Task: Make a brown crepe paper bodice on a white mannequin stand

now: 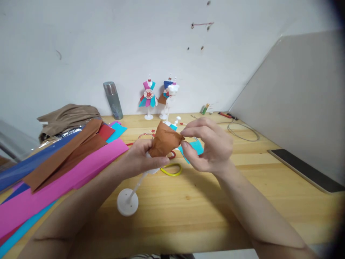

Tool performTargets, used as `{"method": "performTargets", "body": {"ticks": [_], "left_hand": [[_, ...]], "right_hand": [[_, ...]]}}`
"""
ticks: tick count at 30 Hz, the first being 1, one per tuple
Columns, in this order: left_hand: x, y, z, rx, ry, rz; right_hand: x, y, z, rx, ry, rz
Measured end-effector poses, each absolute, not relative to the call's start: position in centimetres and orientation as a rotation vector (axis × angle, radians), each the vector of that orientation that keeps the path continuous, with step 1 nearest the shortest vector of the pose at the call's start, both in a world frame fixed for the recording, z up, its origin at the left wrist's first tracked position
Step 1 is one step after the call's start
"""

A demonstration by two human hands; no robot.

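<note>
My left hand (pixel 144 155) is closed round a small white mannequin wrapped in brown paper (pixel 165 141). The mannequin is tilted, with its neck knob (pixel 178 120) up and to the right and its round white base (pixel 127 202) hanging at the lower left. A strip of light blue shows near its shoulder. The thumb and forefinger of my right hand (pixel 206 144) pinch the pointed edge of the brown paper. Behind the hands lie a light blue sheet (pixel 196 148) and yellow-handled scissors (pixel 172 169); a red handle loop is partly hidden by my left hand.
Coloured paper strips (pixel 91 162) cover the left side. Dressed mannequins (pixel 148 94) stand by the wall, near a grey bottle (pixel 113 100) and brown cloth (pixel 71 117). At right are a dark tablet-like slab (pixel 307 171) and a cable (pixel 244 138).
</note>
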State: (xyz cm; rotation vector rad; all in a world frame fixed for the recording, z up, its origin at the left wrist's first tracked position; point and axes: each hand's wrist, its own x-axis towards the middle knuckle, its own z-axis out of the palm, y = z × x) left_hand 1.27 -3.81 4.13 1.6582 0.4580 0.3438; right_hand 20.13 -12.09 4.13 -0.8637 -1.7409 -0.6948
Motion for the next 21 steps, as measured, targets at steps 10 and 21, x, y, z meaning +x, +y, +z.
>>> {"method": "performTargets", "body": {"ticks": [10, 21], "left_hand": [[1.6, -3.3, 2.9, 1.622, 0.463, 0.382], [2.2, -3.5, 2.4, 1.537, 0.559, 0.466]], "right_hand": [[20.2, -11.7, 3.5, -0.941, -1.76, -0.806], [19.6, -11.2, 2.6, -1.0, -1.734, -0.803]]}}
